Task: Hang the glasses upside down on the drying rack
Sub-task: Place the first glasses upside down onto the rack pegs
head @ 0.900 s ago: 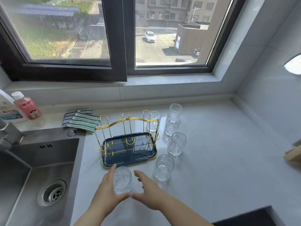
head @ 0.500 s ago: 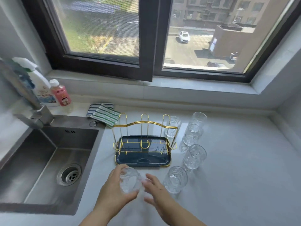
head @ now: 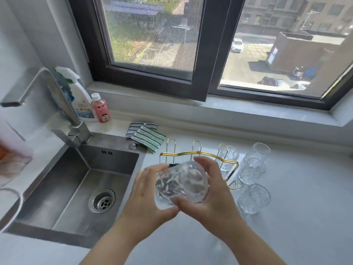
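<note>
Glass (head: 181, 183) sideways, mouth seemingly rightward

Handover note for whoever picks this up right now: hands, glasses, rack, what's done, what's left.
Left hand and right hand: both in a grip on one glass, held tilted in the air in front of the drying rack.
Four more glasses stand on the counter right of the rack, e.g. the nearest glass.
Done: nothing seen hung, though the hands hide part of the rack.
Left: turn the held glass over, hang it, then the other four.
</note>
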Action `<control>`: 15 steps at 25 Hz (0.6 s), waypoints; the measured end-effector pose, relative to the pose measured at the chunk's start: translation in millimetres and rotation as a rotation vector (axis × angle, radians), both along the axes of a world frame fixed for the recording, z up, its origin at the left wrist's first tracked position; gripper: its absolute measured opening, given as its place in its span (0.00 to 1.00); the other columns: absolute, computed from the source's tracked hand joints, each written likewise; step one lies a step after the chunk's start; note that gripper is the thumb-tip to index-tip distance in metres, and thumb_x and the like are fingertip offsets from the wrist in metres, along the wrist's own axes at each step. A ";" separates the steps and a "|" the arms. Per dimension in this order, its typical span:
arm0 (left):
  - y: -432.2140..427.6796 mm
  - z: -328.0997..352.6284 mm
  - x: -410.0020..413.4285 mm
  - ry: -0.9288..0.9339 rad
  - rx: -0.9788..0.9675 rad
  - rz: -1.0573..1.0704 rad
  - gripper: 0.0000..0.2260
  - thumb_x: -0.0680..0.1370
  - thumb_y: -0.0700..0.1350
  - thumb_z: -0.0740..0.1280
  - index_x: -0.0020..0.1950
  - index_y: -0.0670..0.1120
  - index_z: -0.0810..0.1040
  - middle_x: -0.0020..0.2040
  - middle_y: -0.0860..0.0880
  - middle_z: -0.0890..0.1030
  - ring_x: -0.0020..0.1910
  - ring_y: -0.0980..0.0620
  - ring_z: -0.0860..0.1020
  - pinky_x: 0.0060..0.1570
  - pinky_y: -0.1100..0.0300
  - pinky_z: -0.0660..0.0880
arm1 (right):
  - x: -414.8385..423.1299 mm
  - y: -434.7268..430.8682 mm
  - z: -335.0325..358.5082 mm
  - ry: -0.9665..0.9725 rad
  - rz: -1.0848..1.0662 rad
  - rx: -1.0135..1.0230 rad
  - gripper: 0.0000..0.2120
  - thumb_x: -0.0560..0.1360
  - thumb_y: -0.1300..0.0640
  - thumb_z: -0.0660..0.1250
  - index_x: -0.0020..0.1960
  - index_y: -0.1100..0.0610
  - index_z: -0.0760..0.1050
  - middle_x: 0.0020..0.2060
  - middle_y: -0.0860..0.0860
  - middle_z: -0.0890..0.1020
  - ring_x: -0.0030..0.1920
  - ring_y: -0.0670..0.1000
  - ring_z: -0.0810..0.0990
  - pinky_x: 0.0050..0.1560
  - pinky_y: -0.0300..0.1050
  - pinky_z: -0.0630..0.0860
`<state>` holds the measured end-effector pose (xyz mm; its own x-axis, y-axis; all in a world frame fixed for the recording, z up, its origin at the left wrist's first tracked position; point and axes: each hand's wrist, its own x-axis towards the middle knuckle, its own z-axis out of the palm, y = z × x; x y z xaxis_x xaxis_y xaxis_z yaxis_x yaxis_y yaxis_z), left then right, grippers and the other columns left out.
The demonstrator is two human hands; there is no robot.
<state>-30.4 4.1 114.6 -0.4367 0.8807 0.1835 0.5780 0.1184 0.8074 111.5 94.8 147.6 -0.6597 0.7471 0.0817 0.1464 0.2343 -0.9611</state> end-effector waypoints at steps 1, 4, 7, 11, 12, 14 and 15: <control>9.0 0.7 -4.9 0.031 0.018 0.005 0.34 0.59 0.52 0.75 0.58 0.69 0.61 0.58 0.71 0.66 0.61 0.71 0.60 0.56 0.79 0.59 | -11.1 1.8 5.3 -0.085 -0.024 0.145 0.37 0.56 0.46 0.77 0.59 0.37 0.62 0.51 0.37 0.78 0.52 0.41 0.78 0.52 0.33 0.74; 28.9 -11.4 -19.3 -0.035 0.026 0.068 0.34 0.62 0.44 0.76 0.59 0.65 0.64 0.58 0.67 0.70 0.60 0.64 0.65 0.61 0.68 0.63 | -42.3 6.7 1.0 -0.240 -0.028 0.316 0.38 0.58 0.48 0.76 0.62 0.38 0.60 0.55 0.34 0.73 0.52 0.38 0.73 0.47 0.26 0.67; 35.0 -36.2 -31.9 -0.181 -0.070 0.072 0.31 0.61 0.47 0.75 0.60 0.63 0.68 0.57 0.55 0.76 0.60 0.48 0.72 0.60 0.46 0.72 | -58.8 11.9 -24.0 -0.337 -0.031 0.289 0.39 0.61 0.50 0.76 0.66 0.42 0.58 0.62 0.40 0.70 0.57 0.45 0.73 0.49 0.36 0.67; 38.7 -63.5 -35.9 -0.265 -0.169 0.066 0.29 0.59 0.53 0.71 0.58 0.67 0.68 0.53 0.54 0.78 0.58 0.48 0.73 0.55 0.48 0.76 | -65.9 15.4 -55.0 -0.439 -0.041 0.218 0.43 0.61 0.47 0.75 0.68 0.44 0.54 0.64 0.42 0.71 0.59 0.49 0.73 0.49 0.39 0.68; 39.2 -68.0 -35.5 -0.285 -0.182 0.070 0.28 0.59 0.53 0.70 0.57 0.68 0.68 0.51 0.55 0.79 0.57 0.49 0.74 0.52 0.52 0.76 | -67.1 16.0 -60.1 -0.454 -0.037 0.204 0.42 0.61 0.47 0.75 0.68 0.44 0.54 0.63 0.43 0.71 0.59 0.49 0.74 0.49 0.39 0.68; 39.2 -74.9 -34.4 -0.324 -0.202 0.081 0.27 0.59 0.53 0.70 0.55 0.69 0.69 0.49 0.58 0.79 0.55 0.52 0.75 0.45 0.62 0.74 | -68.3 16.9 -69.0 -0.456 -0.027 0.171 0.42 0.61 0.47 0.75 0.68 0.45 0.55 0.63 0.43 0.70 0.59 0.48 0.73 0.51 0.39 0.69; 39.0 -77.9 -33.7 -0.342 -0.211 0.084 0.26 0.60 0.52 0.71 0.55 0.69 0.69 0.49 0.58 0.79 0.54 0.53 0.76 0.43 0.64 0.73 | -68.3 16.9 -73.1 -0.457 -0.022 0.151 0.42 0.61 0.47 0.74 0.68 0.45 0.55 0.64 0.43 0.69 0.60 0.48 0.73 0.52 0.39 0.70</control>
<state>-64.2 43.1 36.7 -0.5129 0.8424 -0.1653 0.2615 0.3368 0.9045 43.1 111.7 74.5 -0.6374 0.7635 -0.1039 0.5523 0.3587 -0.7525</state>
